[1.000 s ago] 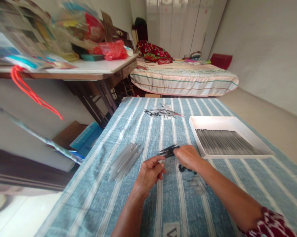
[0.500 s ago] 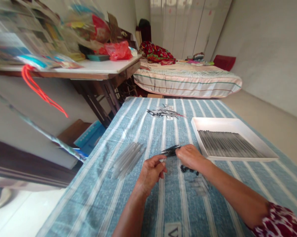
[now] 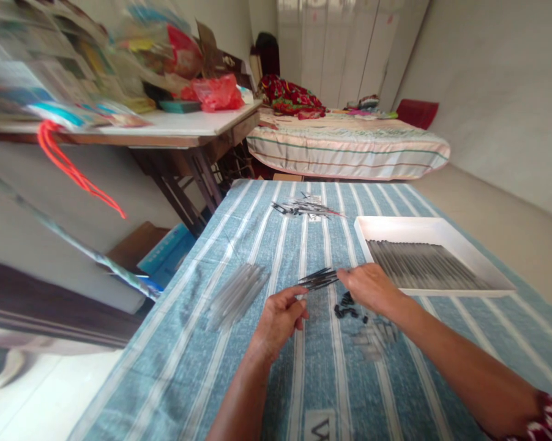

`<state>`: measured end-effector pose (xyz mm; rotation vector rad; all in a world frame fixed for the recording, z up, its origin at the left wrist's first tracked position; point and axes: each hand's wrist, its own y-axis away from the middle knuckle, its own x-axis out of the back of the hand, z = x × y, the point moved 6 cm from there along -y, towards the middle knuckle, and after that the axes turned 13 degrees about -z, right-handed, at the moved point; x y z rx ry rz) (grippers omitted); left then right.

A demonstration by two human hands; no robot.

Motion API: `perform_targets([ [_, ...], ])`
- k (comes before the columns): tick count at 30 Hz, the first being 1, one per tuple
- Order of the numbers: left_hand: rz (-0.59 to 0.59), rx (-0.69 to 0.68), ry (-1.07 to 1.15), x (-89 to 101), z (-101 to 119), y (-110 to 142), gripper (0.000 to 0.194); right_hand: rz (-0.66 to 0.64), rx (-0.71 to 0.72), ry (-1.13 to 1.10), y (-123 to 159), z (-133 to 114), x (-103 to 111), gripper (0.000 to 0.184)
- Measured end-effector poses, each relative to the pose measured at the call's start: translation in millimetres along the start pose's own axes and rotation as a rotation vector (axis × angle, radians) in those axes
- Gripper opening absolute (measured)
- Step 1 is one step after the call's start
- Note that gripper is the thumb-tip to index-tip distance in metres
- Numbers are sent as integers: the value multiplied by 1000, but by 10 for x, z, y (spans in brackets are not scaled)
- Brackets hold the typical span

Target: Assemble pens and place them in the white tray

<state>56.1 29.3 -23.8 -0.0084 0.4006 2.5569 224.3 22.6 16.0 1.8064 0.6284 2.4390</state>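
Note:
Just right of the table's middle lies a small pile of thin black sticks (image 3: 319, 278), like pen refills. My left hand (image 3: 281, 318) is at its left end, thumb and forefinger closed in a pinch; what they hold is too small to make out. My right hand (image 3: 370, 286) is closed at the pile's right end, its fingertips hidden. Beneath the right hand are several small black pieces (image 3: 349, 309), like caps. Nearer me are small clear pieces (image 3: 373, 342). A bundle of translucent grey tubes (image 3: 238, 295) lies left of my left hand.
A white shallow box (image 3: 398, 228) on the right contains a row of dark-grey sticks (image 3: 423, 264). Farther back on the striped tablecloth (image 3: 184, 343) lies a loose heap of thin black and clear pieces (image 3: 303, 208). A cluttered side table (image 3: 212, 122) stands left; a bed (image 3: 349, 144) is beyond.
My right hand has shifted slightly right, away from the black sticks, uncovering more of the black and clear pieces. My left hand has stayed nearly still. The view has swung slightly.

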Motion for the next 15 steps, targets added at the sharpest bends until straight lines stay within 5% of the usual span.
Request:
perform_targets([
  [15,-81,39,-59,-56,-41,-26,34,19,63,31,-20,-63,30,20],
])
